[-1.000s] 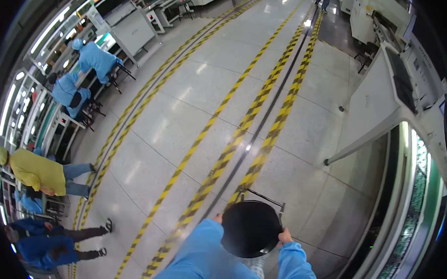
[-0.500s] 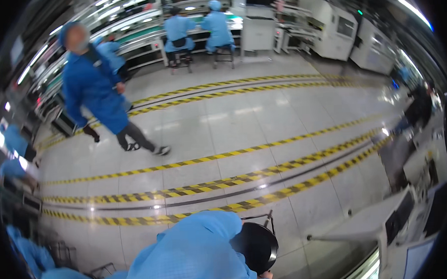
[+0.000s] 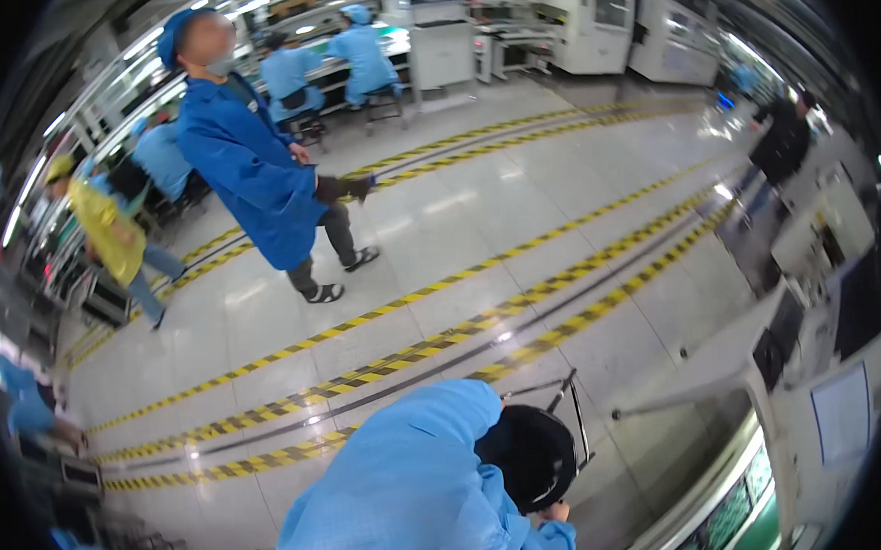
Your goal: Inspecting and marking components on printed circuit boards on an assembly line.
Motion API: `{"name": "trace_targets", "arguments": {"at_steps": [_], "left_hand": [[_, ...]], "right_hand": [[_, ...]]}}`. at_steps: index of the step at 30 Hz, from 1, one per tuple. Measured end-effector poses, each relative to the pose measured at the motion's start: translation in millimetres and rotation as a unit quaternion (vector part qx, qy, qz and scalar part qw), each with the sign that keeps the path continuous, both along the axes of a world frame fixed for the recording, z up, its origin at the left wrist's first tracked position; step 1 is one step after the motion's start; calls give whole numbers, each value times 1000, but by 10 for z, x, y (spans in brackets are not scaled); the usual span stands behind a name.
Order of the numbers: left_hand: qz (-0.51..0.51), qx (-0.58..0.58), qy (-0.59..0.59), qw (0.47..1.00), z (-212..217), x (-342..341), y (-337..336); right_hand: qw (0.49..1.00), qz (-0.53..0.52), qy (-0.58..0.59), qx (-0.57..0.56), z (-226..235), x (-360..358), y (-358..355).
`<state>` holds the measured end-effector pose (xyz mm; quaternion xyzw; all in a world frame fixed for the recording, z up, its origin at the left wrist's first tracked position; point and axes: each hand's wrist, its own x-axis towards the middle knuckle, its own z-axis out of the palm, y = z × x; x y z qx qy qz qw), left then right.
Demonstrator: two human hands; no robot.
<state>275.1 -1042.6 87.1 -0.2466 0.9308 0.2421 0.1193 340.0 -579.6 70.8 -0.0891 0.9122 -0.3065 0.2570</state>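
One hand (image 3: 559,512) touching round black seat (image 3: 527,458), grip unclear, glossy striped floor (image 3: 517,232).

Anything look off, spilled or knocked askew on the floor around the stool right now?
Nothing stands out. The black round stool seat sits level by the light-blue sleeve, and the glossy floor shows no spill. The striped yellow-black floor lines look unbroken. Neither hand is clearly visible.

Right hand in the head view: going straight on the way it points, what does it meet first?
The black round thing. The right hand points up at its lower edge and seems to touch it already, though depth is unclear. A metal frame lies beyond.
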Motion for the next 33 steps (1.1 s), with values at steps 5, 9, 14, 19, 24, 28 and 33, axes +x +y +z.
{"name": "trace_targets", "arguments": {"at_steps": [5, 9, 14, 19, 24, 28, 33], "left_hand": [[-238, -31, 27, 970, -790, -330, -235], [-12, 114, -82, 990, -612, -718, 27], [-43, 178, -71, 981, -102, -801, 553], [-93, 119, -5, 988, -41, -969, 562], [-94, 200, -29, 975, 428, -1230, 433], [-126, 150, -35, 980, 17, -1567, 6], [-185, 161, -33, 969, -202, -2385, -796]], "right_hand": [[924, -325, -178, -94, 565, -418, -499], [910, -333, -180, -166, 976, -494, -570], [891, -379, -207, -140, 516, -330, -315], [872, -419, -217, -129, 536, -267, -531], [853, -456, -220, -131, 767, -489, -837], [848, -462, -224, -130, 1047, -797, -1381], [843, -503, -181, -67, 537, -1366, -2112]]}}
